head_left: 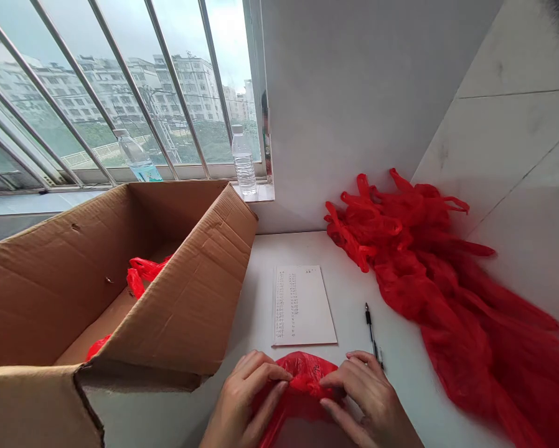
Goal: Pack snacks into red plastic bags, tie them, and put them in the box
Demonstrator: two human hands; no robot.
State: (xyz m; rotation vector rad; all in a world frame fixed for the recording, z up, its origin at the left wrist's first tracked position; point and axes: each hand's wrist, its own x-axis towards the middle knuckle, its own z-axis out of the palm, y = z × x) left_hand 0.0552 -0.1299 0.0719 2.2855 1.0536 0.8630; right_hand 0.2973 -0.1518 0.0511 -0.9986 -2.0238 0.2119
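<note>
The left hand (pixel 250 393) and right hand (pixel 367 392) pinch the red bag (pixel 302 364), apparently working its bunched plastic, so the next move likely calls for a light, steady grip.

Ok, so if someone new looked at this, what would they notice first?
Probably the big heap of red bags on the right side of the white table. Next, the open box on the left, with some red plastic inside. Then the left hand and right hand at the bottom centre, both touching another red bag.
</note>
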